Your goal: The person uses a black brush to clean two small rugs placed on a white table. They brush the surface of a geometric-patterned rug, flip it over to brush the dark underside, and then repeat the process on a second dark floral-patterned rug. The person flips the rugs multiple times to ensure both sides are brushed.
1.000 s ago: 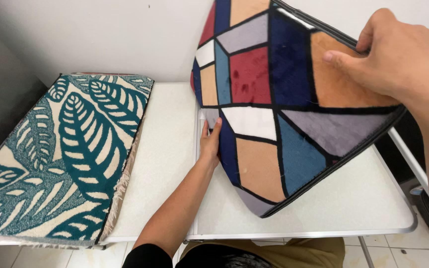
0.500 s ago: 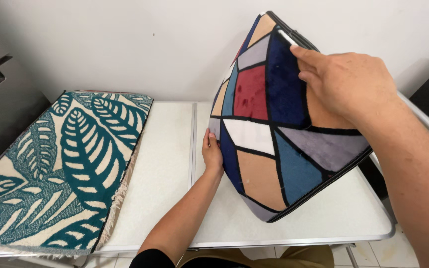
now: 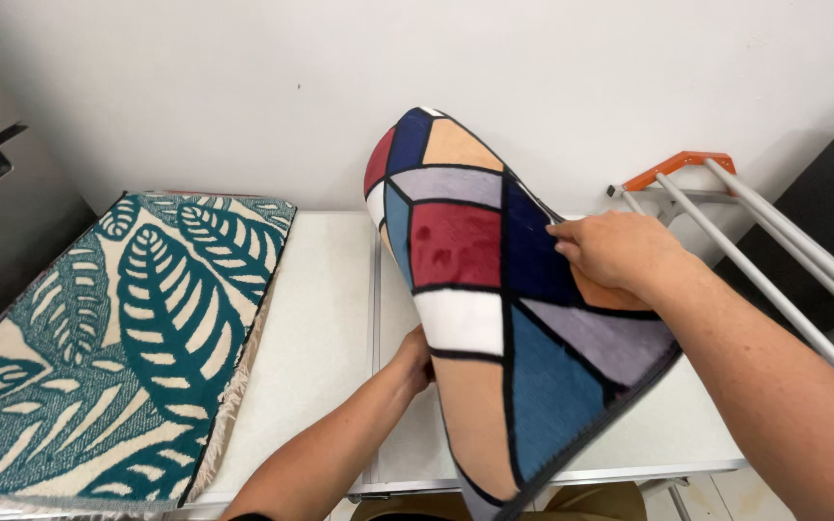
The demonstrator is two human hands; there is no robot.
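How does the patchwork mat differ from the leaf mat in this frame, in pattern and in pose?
The patchwork mat shows straight-edged blocks of red, navy, blue, tan and grey outlined in black; the leaf mat shows teal leaves on cream.
The patchwork mat is lifted and curved over, held by the left hand and right hand; the leaf mat lies flat on the table, untouched.
Both are soft textile mats.

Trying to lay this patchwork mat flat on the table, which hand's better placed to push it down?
Probably the right hand: it presses on top of the mat, while the left hand sits low at its edge by the table.
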